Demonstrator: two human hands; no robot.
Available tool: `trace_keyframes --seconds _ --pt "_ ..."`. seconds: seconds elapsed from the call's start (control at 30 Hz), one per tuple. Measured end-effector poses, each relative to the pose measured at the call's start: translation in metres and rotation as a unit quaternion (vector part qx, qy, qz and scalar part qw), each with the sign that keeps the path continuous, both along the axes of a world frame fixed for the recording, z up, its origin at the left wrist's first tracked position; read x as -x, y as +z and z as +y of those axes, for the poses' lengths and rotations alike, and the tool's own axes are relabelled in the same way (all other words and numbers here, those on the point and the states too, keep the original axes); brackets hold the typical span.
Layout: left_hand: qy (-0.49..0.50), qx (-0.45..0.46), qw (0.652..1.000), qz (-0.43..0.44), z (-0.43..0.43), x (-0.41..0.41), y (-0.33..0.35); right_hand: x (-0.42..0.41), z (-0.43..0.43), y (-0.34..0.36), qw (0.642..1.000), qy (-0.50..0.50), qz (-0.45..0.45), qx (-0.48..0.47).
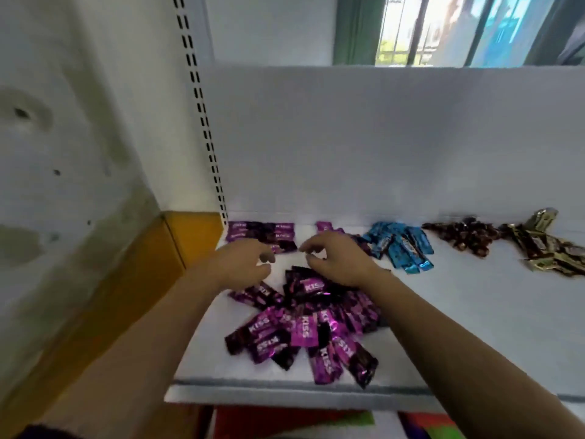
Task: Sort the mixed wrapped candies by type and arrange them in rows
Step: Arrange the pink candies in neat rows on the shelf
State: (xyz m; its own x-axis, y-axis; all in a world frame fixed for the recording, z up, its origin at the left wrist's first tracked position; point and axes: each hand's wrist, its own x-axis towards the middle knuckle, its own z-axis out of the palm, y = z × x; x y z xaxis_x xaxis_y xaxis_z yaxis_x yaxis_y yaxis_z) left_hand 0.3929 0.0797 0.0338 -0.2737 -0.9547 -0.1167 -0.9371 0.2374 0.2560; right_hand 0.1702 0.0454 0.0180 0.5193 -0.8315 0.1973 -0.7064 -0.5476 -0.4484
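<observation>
Seemingly mid-row, the left hand point(248, 266) and right hand point(337, 259) hover, fingers loosely curled and apparently empty, between the loose purple pile point(304, 331) at the front of the shelf point(443, 327) and the started purple row point(261, 231) behind, so next comes pinching one wrapper.

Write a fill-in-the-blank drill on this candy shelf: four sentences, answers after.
1. The loose pile near the front edge of the shelf holds candies wrapped in ____.
2. The word printed on those wrappers is ____.
3. Just left of the brown candies lie candies wrapped in ____.
4. The gold candies lie farthest to the ____.

Missing words: purple; KISS; blue; right.
</observation>
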Motion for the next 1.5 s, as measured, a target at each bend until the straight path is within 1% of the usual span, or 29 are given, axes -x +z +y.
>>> trace_keyframes --seconds 0.07,0.13,0.2,0.27,0.43,0.57,0.63,0.73,0.8,0.83,0.87,0.9,0.93,0.97,1.03,1.1,1.13,1.2,1.3,1.5 --pt "-0.017 -0.05 0.999 0.011 0.008 -0.024 0.001 -0.019 0.006 0.003 0.997 0.036 0.042 -0.058" --pt "-0.048 -0.084 0.995 0.027 0.014 -0.039 -0.003 -0.031 0.011 0.008 0.989 0.042 0.106 -0.093" --pt "-0.062 -0.086 0.993 0.044 0.016 -0.048 -0.009 -0.04 0.015 0.011 0.978 0.034 0.179 -0.103" --pt "-0.064 -0.076 0.993 0.061 0.017 -0.051 -0.014 -0.044 0.017 0.013 0.972 0.021 0.201 -0.118" --pt "-0.066 -0.092 0.987 0.116 0.021 -0.044 -0.019 -0.034 0.019 0.025 0.974 0.004 0.147 -0.171" --pt "-0.065 -0.095 0.985 0.127 0.021 -0.038 -0.019 -0.022 0.014 0.029 0.979 -0.002 0.104 -0.174" --pt "-0.056 -0.099 0.982 0.153 0.019 -0.04 -0.02 -0.017 0.011 0.033 0.982 -0.007 0.054 -0.182" --pt "-0.029 -0.091 0.968 0.233 0.018 -0.049 -0.017 -0.015 0.003 0.033 0.982 -0.055 -0.072 -0.166" --pt "0.002 -0.066 0.958 0.279 0.014 -0.056 -0.017 -0.022 -0.002 0.024 0.969 -0.101 -0.157 -0.165" --pt "0.02 -0.053 0.954 0.295 0.012 -0.06 -0.018 -0.027 -0.005 0.018 0.96 -0.119 -0.187 -0.17" --pt "0.041 -0.045 0.95 0.306 0.009 -0.063 -0.021 -0.033 -0.008 0.011 0.956 -0.132 -0.197 -0.172" --pt "0.065 -0.04 0.947 0.311 0.007 -0.064 -0.024 -0.039 -0.011 0.004 0.96 -0.138 -0.179 -0.166" --pt "0.087 -0.035 0.948 0.305 0.005 -0.065 -0.03 -0.044 -0.013 -0.002 0.969 -0.137 -0.137 -0.153" --pt "0.102 -0.022 0.952 0.288 0.002 -0.066 -0.036 -0.047 -0.014 -0.008 0.978 -0.131 -0.09 -0.138" --pt "0.103 0.041 0.969 0.222 0.0 -0.068 -0.048 -0.047 -0.015 -0.015 0.989 -0.102 -0.006 -0.106" --pt "0.057 0.112 0.982 0.141 -0.001 -0.07 -0.056 -0.045 -0.018 -0.018 0.994 -0.046 0.071 -0.064" --pt "0.023 0.129 0.986 0.105 -0.001 -0.071 -0.058 -0.044 -0.02 -0.018 0.993 -0.017 0.105 -0.048" --pt "-0.035 0.121 0.991 0.045 -0.002 -0.071 -0.06 -0.044 -0.024 -0.019 0.986 0.035 0.16 -0.026" --pt "-0.058 0.096 0.994 -0.005 -0.008 -0.071 -0.065 -0.051 -0.027 -0.023 0.977 0.072 0.198 -0.01" --pt "-0.045 0.095 0.994 0.022 -0.015 -0.08 -0.063 -0.062 -0.03 -0.028 0.973 0.09 0.213 0.021"
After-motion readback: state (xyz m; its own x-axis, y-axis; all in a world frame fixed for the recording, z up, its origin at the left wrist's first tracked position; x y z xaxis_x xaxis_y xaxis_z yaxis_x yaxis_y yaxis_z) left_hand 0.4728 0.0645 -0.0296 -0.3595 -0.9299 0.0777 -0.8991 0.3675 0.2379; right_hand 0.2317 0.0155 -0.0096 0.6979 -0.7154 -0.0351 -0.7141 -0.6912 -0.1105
